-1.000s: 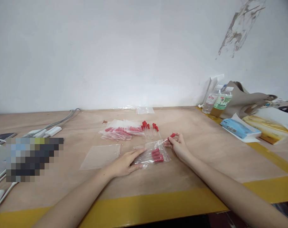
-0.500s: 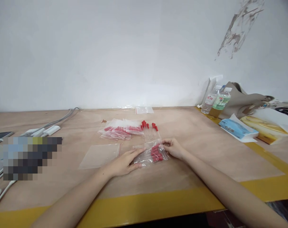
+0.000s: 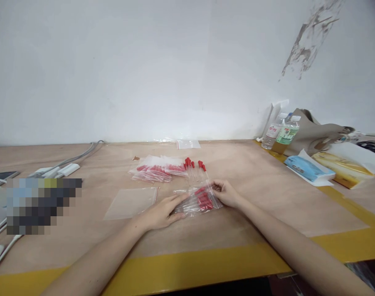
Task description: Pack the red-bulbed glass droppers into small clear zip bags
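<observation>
A clear zip-lock bag [image 3: 190,207] lies on the table between my hands, with several red-bulbed glass droppers [image 3: 205,201] inside it, their bulbs toward the right. My left hand [image 3: 165,211] rests flat on the bag's left end, fingers stretched and thumb apart. Fingers bent in a pinch, my right hand [image 3: 226,192] grips the bag's upper right edge. Just beyond the bag, several loose droppers [image 3: 189,163] lie with their bulbs pointing away from me. A flat, empty zip-lock bag [image 3: 128,203] is left of my left hand.
Filled bags [image 3: 158,168] overlap in a pile behind. One small bag [image 3: 189,144] lies by the wall. At right stand bottles [image 3: 285,135], a blue tissue pack [image 3: 309,167] and a yellow pack [image 3: 344,168]. Cables [image 3: 79,156] and a blurred-out object [image 3: 40,205] are at left.
The droppers inside the bag lie more evenly side by side, and the bag looks flatter. My right hand has shifted slightly right along its edge. My left hand stays nearly still.
</observation>
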A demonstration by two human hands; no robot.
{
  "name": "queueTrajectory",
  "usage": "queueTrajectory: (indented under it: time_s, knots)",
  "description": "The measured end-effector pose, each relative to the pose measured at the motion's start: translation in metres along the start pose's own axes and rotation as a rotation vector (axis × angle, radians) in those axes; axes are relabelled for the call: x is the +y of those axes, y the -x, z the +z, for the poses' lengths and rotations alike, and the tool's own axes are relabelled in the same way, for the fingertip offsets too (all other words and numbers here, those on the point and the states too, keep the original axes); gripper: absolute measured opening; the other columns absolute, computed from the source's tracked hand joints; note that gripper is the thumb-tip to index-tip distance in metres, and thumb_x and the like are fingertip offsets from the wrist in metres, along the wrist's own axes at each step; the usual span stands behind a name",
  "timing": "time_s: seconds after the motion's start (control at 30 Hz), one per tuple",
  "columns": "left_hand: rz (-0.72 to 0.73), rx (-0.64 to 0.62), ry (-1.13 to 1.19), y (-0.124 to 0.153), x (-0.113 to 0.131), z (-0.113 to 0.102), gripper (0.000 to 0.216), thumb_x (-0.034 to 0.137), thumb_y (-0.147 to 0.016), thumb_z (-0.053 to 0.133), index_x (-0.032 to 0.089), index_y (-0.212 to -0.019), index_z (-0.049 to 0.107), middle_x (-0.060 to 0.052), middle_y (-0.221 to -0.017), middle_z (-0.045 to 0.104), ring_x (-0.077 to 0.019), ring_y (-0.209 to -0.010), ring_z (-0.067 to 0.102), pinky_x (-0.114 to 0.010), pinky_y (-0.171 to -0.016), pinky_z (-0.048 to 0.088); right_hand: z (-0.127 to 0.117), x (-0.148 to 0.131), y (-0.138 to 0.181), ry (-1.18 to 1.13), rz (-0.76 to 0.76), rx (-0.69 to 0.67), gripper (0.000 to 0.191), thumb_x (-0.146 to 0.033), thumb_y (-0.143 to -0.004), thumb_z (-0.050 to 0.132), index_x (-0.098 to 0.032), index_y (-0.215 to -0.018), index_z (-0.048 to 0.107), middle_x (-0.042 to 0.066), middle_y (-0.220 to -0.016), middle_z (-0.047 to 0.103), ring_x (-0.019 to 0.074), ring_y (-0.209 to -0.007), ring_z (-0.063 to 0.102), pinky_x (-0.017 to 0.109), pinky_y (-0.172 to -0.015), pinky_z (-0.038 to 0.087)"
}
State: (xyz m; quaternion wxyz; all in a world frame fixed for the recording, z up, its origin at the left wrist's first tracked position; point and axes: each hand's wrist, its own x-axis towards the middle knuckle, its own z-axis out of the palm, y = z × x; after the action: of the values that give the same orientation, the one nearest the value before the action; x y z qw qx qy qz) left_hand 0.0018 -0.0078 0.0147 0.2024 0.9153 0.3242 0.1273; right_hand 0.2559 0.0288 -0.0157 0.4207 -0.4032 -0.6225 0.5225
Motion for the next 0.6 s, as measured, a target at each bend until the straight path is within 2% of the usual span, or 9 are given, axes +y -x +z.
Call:
queueTrajectory:
  time_s: [0.1, 0.17, 0.27, 0.33, 0.4, 0.47, 0.6]
  knots:
    - [-0.013, -0.002, -0.030, 0.003, 0.003, -0.006, 0.057, 0.042, -0.087, 0.041, 0.026, -0.137, 0.020, -0.005, -0.141, 0.026, -0.0201, -0.127, 0.028, -0.034, -0.104, 0.026, -0.006, -0.009, 0.001, -0.180, -0.006, 0.112, 0.033, -0.032, -0.058, 0.071, -0.019, -0.083, 0.055, -0.001, -0.075, 0.064, 0.0122, -0.066, 0.060, 0.026, -0.064, 0.048]
    - [-0.098, 0.002, -0.085, 0.007, 0.003, -0.012, 0.059, 0.048, -0.087, 0.037, 0.026, -0.138, 0.016, -0.006, -0.144, 0.019, -0.0222, -0.130, 0.021, -0.038, -0.105, 0.023, -0.009, -0.017, 0.001, -0.305, 0.023, 0.184, 0.041, -0.027, -0.054, 0.074, -0.021, -0.088, 0.052, -0.002, -0.076, 0.063, 0.0105, -0.063, 0.059, 0.024, -0.062, 0.047]
    - [-0.396, 0.010, -0.212, 0.015, 0.000, -0.018, 0.069, 0.058, -0.084, 0.030, 0.022, -0.140, 0.012, -0.012, -0.145, 0.008, -0.0329, -0.132, 0.006, -0.053, -0.101, 0.019, -0.014, -0.030, 0.003, -0.416, 0.112, 0.192, 0.048, -0.022, -0.050, 0.075, -0.022, -0.092, 0.053, -0.001, -0.082, 0.064, 0.0109, -0.065, 0.059, 0.023, -0.061, 0.047]
    - [-0.602, -0.031, -0.271, 0.019, -0.003, -0.020, 0.077, 0.062, -0.081, 0.030, 0.017, -0.140, 0.010, -0.018, -0.144, 0.002, -0.0395, -0.130, 0.001, -0.062, -0.094, 0.019, -0.016, -0.039, 0.002, -0.418, 0.118, 0.168, 0.041, -0.023, -0.052, 0.073, -0.020, -0.089, 0.056, 0.001, -0.083, 0.064, 0.0124, -0.068, 0.060, 0.024, -0.062, 0.047]
    - [-0.714, -0.089, -0.286, 0.021, -0.003, -0.018, 0.080, 0.062, -0.081, 0.031, 0.012, -0.140, 0.010, -0.022, -0.142, -0.001, -0.0424, -0.128, 0.002, -0.065, -0.090, 0.020, -0.016, -0.049, -0.003, -0.387, 0.072, 0.167, 0.030, -0.028, -0.058, 0.070, -0.018, -0.084, 0.059, 0.003, -0.081, 0.064, 0.0143, -0.069, 0.060, 0.026, -0.064, 0.048]
    - [-0.717, -0.125, -0.283, 0.021, -0.001, -0.014, 0.080, 0.062, -0.081, 0.030, 0.010, -0.139, 0.012, -0.024, -0.141, 0.000, -0.0428, -0.128, 0.003, -0.066, -0.089, 0.019, -0.013, -0.058, -0.016, -0.369, -0.001, 0.216, 0.022, -0.031, -0.063, 0.066, -0.018, -0.080, 0.059, 0.004, -0.078, 0.063, 0.0161, -0.071, 0.060, 0.028, -0.064, 0.049]
    - [-0.592, -0.138, -0.269, 0.018, 0.010, -0.004, 0.070, 0.056, -0.085, 0.027, 0.011, -0.138, 0.018, -0.024, -0.141, 0.003, -0.0419, -0.128, 0.002, -0.067, -0.089, 0.017, 0.010, -0.067, -0.061, -0.405, -0.124, 0.333, 0.011, -0.030, -0.069, 0.056, -0.020, -0.075, 0.053, 0.003, -0.074, 0.061, 0.0167, -0.077, 0.059, 0.027, -0.064, 0.051]
